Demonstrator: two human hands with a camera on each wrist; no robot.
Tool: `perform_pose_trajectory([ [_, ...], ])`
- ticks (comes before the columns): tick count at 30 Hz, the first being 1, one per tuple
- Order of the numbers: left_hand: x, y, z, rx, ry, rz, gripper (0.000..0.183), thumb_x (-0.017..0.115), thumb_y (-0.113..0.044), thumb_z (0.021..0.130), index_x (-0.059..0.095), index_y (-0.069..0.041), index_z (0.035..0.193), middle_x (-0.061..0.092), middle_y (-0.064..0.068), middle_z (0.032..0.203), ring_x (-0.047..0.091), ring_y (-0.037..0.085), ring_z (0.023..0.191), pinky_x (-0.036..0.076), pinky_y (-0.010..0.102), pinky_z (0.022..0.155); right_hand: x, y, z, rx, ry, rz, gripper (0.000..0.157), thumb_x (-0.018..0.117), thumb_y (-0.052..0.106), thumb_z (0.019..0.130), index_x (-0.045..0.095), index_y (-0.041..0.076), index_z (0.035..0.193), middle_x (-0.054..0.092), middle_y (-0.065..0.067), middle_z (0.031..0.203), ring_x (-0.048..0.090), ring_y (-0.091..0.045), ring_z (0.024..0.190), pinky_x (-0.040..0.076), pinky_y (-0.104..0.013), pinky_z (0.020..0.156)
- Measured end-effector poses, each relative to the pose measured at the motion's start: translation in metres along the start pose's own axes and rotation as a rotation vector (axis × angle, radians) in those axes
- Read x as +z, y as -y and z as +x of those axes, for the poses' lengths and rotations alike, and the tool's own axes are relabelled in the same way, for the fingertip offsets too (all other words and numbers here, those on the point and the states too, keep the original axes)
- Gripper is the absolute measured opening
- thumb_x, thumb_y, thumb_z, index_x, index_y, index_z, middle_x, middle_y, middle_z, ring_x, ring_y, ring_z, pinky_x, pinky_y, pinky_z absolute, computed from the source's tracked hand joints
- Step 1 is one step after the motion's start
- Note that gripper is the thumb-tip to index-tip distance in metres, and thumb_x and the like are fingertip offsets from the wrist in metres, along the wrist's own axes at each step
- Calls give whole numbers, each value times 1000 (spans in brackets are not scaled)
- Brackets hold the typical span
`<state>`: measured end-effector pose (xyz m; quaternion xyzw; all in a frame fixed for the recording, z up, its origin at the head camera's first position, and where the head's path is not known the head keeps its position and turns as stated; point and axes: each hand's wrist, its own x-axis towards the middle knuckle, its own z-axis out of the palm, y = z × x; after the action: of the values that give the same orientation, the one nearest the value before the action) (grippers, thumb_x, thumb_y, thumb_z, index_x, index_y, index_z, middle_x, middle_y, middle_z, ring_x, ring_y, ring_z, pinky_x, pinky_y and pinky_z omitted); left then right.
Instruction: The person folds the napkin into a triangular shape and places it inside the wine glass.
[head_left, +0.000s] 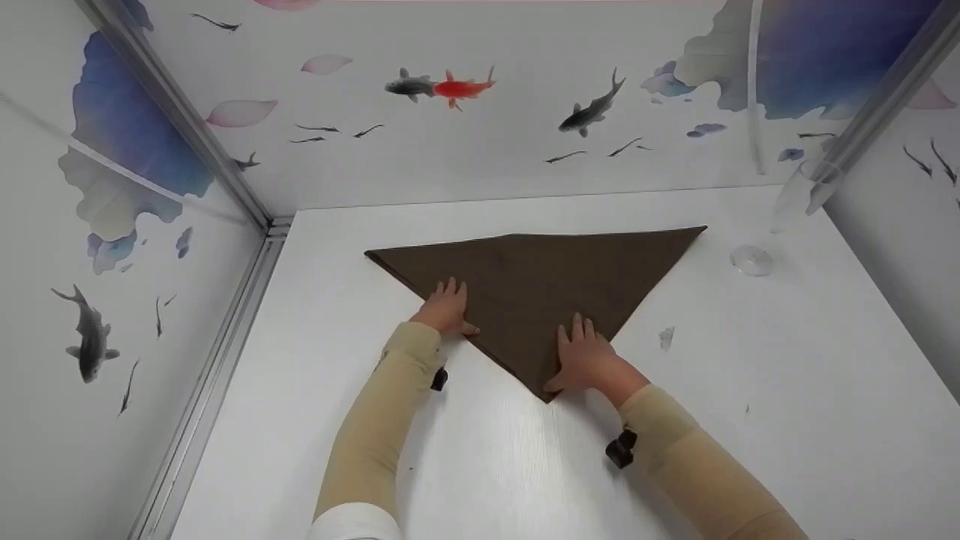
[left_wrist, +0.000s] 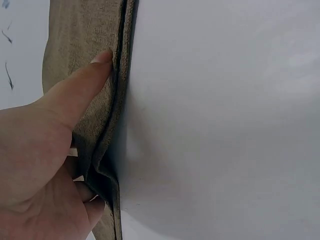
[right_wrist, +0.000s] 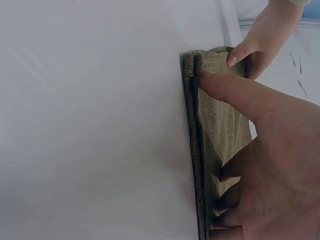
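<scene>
A brown towel-like cloth (head_left: 517, 285) lies on the white table, folded into a triangle with one corner toward me. Its layered edge shows close up in the left wrist view. My left hand (head_left: 445, 309) rests on the left slanting edge, thumb along the rim and fingers extended; the cloth (left_wrist: 107, 100) puckers slightly beside the fingers. Near the front corner, my right hand (head_left: 585, 358) lies on the right edge with its fingers spread. In the right wrist view, its thumb touches the cloth (right_wrist: 215, 120) close to the corner. Neither hand lifts the cloth.
A clear stemmed glass (head_left: 752, 261) stands at the table's back right. Printed panels with fish and petals enclose the back and sides, with metal rails (head_left: 232, 352) along the left. A small greyish mark (head_left: 666, 337) shows on the table right of the cloth.
</scene>
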<state>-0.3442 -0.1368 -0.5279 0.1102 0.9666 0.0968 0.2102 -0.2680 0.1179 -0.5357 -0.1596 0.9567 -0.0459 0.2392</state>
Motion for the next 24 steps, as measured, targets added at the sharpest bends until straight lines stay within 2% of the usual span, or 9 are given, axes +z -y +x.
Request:
perform_pose_trajectory([
  [4, 3, -7, -3, 25, -1, 24, 90, 71, -38, 90, 20, 2, 153, 14, 22, 159, 14, 39, 145, 18, 46, 116, -1, 0, 1, 4, -6, 5, 110, 71, 59, 80, 20, -9, 150, 5, -37, 154, 11, -51, 141, 24, -56, 111],
  [13, 12, -19, -15, 112, -54, 178, 73, 62, -35, 96, 30, 1, 151, 23, 23, 156, 22, 39, 143, 20, 44, 115, 0, -2, -1, -19, -13, 1, 101, 69, 55, 84, 23, -5, 151, 10, -33, 155, 13, -49, 142, 26, -58, 109],
  [17, 17, -23, -21, 150, -73, 213, 67, 60, -35, 98, 35, 0, 149, 24, 24, 155, 22, 40, 143, 23, 45, 114, 0, -2, -4, -74, -15, -15, 93, 67, 51, 87, 26, -2, 152, 15, -27, 157, 15, -45, 143, 27, -57, 109],
  [24, 22, -32, -34, 146, -73, 201, 62, 58, -35, 99, 38, -5, 149, 25, 23, 155, 22, 44, 141, 28, 48, 112, 1, 2, -13, -184, -37, 17, 80, 69, 42, 89, 36, 3, 150, 28, -19, 155, 26, -39, 141, 31, -52, 109],
])
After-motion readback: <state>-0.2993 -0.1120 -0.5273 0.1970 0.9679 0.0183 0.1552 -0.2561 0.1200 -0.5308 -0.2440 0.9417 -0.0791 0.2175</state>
